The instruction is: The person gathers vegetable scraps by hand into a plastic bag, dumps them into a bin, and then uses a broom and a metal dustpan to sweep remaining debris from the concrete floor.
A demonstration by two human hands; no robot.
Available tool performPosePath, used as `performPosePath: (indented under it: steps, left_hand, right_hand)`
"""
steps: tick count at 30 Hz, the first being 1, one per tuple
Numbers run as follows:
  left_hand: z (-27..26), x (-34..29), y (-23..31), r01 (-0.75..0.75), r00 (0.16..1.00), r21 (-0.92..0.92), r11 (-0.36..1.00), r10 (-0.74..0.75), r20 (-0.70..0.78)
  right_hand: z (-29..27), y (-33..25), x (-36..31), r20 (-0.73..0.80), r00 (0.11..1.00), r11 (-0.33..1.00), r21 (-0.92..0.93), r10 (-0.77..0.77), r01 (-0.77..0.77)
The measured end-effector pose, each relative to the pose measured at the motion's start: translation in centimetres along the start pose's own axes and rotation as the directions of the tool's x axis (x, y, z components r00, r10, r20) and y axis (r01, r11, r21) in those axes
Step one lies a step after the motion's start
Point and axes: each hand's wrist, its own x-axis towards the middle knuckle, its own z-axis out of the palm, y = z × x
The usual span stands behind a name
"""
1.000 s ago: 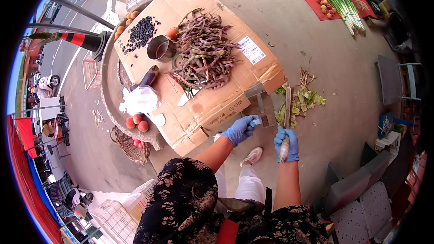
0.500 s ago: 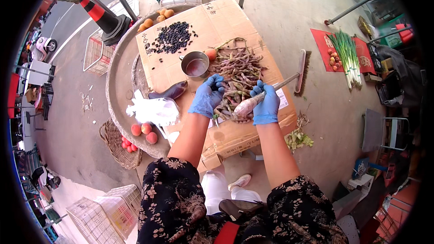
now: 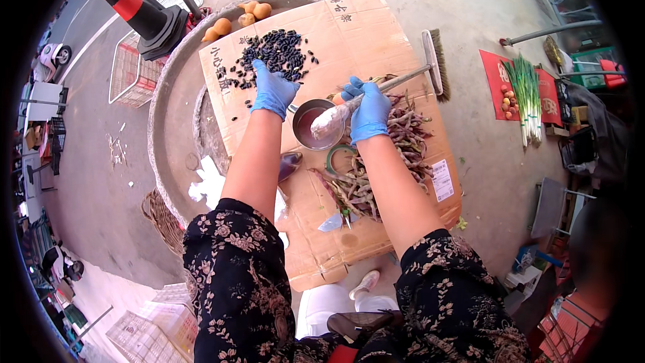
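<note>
One round stone desk (image 3: pixel 173 107): grey, raised rim, partly covered.
Cardboard (image 3: pixel 359 33): flat across the desk, near edge jutting toward the person.
Brush (image 3: pixel 403 79): long handle slanting over the cardboard; bristle head beyond its right edge, thick pale end above the cup.
Purple pods (image 3: pixel 411 136): loose heap on the cardboard's right half, partly behind the right forearm.
Right hand (image 3: pixel 369 107): blue glove; fingers closed round the brush handle.
Left hand (image 3: pixel 272 91): blue glove; fingers at the near edge of the dark beans (image 3: pixel 279 50), index and thumb spread apart; cannot tell whether anything is between them.
Metal cup (image 3: pixel 306 128): upright between the hands, handle near the left wrist.
Eggplant (image 3: pixel 290 165): dark, partly behind the left forearm.
Green ring (image 3: pixel 330 159): just below the cup, beside the pods.
Dark beans: small, scattered on the cardboard's far left.
</note>
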Motion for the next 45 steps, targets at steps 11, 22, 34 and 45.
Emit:
performPosePath:
  steps: [11, 22, 34, 45]
  left_hand:
    - [-7.0, -3.1, -1.4, -0.059, 0.995, -0.32, 0.946, 0.082, 0.058]
    - [-2.5, 1.6, -2.1, -0.195, 0.962, 0.164, 0.967, 0.221, -0.159]
    - [0.5, -5.2, -3.4, -0.107, 0.993, 0.25, 0.962, 0.089, 0.083]
    - [-1.8, -30.8, -31.3, 0.37, 0.891, 0.493, 0.788, -0.45, 0.05]
  right_hand:
    - [-6.7, -1.8, -2.7, 0.068, 0.997, 1.0, -0.005, -0.025, 0.026]
    - [-10.5, -4.0, -4.3, 0.063, 0.998, 1.0, 0.0, -0.021, 0.021]
    - [-12.0, -6.0, -3.8, 0.155, 0.986, 0.998, 0.013, -0.061, 0.06]
    - [-44.7, -18.4, -18.2, -0.11, 0.992, 0.986, -0.163, -0.063, 0.045]
